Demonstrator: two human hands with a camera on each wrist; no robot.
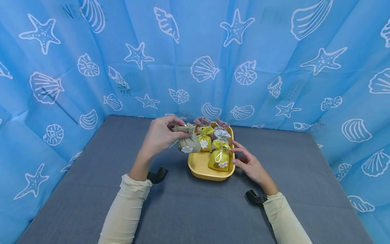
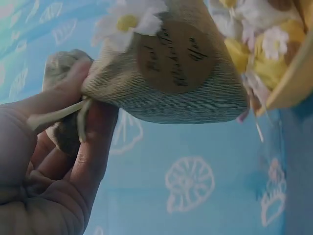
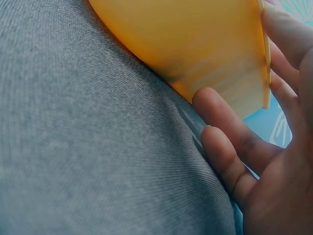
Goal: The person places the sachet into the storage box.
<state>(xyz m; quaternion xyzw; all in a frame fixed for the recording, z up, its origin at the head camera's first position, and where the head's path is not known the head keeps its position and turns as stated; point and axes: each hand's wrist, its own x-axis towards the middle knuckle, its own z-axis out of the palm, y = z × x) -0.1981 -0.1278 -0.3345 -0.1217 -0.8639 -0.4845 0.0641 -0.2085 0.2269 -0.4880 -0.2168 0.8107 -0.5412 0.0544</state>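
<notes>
Left hand (image 1: pixel 158 137), left of frame centre in the head view: fingers and thumb curled round the tied neck of a beige pouch (image 1: pixel 189 142); grip narrow and holding; the left wrist view confirms the pinch at the neck, where a pale cord (image 2: pixel 56 115) passes between the fingers; the pouch (image 2: pixel 171 68) carries a round brown label and a white daisy. The pouch sits at the left edge of a yellow tray (image 1: pixel 202 169); whether its base touches the rim or hangs just clear cannot be told.

Right hand (image 1: pixel 250 164), right of centre: fingers straight and relaxed, laid along the tray's right outer wall; grip wide, holding nothing; in the right wrist view the fingertips (image 3: pixel 220 117) touch the tray wall (image 3: pixel 195 44) and the grey tabletop (image 3: pixel 73 147), steadying the tray.

Contents of the tray: a yellow pouch (image 1: pixel 220 157) at the near right; a second yellow pouch (image 1: pixel 204 138) behind it; a white pouch (image 1: pixel 221 134) and two pink pouches (image 1: pixel 201 121) at the far end; the near left of the tray floor is bare.

Judgement: the step in hand is moving the beige pouch across the tray's left edge; whether in or out cannot be read from one moment. The next move calls for a steady pinch on the neck, the pouch kept clear of the rim and its neighbours, and the right hand bracing the tray.

Surroundings: blue curtain (image 1: pixel 274 67) printed with shells and starfish.
</notes>
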